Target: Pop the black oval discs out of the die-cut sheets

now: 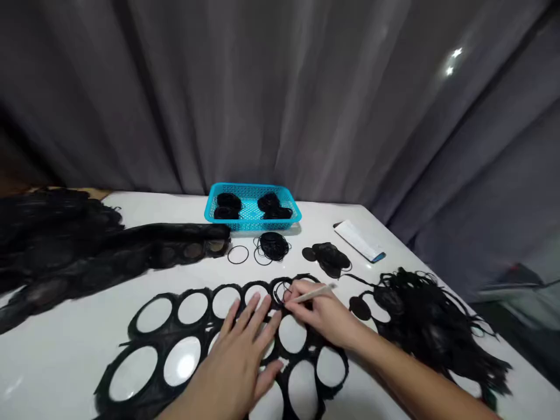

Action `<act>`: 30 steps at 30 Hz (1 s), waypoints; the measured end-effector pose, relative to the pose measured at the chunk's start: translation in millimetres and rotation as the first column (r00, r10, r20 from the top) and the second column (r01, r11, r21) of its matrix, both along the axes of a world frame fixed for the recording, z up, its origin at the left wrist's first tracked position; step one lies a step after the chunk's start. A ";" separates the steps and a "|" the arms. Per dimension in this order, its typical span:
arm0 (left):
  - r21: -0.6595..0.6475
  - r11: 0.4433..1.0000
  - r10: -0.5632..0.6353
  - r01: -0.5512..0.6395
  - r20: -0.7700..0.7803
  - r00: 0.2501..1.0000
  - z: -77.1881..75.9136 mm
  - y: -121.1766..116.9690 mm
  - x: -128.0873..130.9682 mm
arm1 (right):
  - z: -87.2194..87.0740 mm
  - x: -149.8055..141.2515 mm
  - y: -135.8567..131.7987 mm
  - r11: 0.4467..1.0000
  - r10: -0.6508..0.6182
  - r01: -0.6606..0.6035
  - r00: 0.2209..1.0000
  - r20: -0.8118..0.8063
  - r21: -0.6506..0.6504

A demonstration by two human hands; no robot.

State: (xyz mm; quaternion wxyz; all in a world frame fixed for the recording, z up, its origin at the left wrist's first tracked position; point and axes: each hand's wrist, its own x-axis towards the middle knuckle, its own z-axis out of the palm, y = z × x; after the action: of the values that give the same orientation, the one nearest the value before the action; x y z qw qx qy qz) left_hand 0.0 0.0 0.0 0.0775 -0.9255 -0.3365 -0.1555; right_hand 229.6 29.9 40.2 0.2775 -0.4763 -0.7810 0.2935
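A black sheet with rows of round cut-outs [166, 340] lies on the white table, which shows through the holes. My left hand [238, 356] rests on it with fingers spread flat across several of the holes. In my right hand [317, 306] is a slim white pen-like tool [311, 293], held in a writing grip. Its tip is hidden by my fingers, beside a hole in the top row. A thin black ring [280, 290] lies in or over that hole, close to my right fingertips.
Behind the sheet stands a blue basket [252, 226] with black bundles. In front of it are a single ring [238, 255] and a ring pile [274, 246]. Black discs [331, 258] and a white packet [356, 238] lie right, black scraps [429, 326] farther right. Black material [87, 251] covers the left.
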 end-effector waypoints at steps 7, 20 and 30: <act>-0.053 0.999 0.017 -0.014 0.040 0.999 -5.5 -1.7 0.6 | -8.9 -2.3 -1.9 0.934 0.165 -0.256 0.928 0.334 0.249; -0.238 0.971 0.028 0.005 0.134 0.991 -1.3 0.9 -3.0 | 28.8 52.8 55.6 0.877 -0.474 0.480 0.852 -0.222 -0.028; -0.792 0.476 0.469 0.383 0.597 0.651 90.8 22.1 -7.4 | 48.9 -23.9 -5.6 0.819 -0.272 -0.246 0.629 -0.729 -0.518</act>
State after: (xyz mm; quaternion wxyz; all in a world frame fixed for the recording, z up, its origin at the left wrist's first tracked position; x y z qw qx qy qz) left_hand -7.4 22.1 90.8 -0.5504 -0.6605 -0.3912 -0.3282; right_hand 205.7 24.3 89.1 0.4317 -0.3682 -0.4532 0.6875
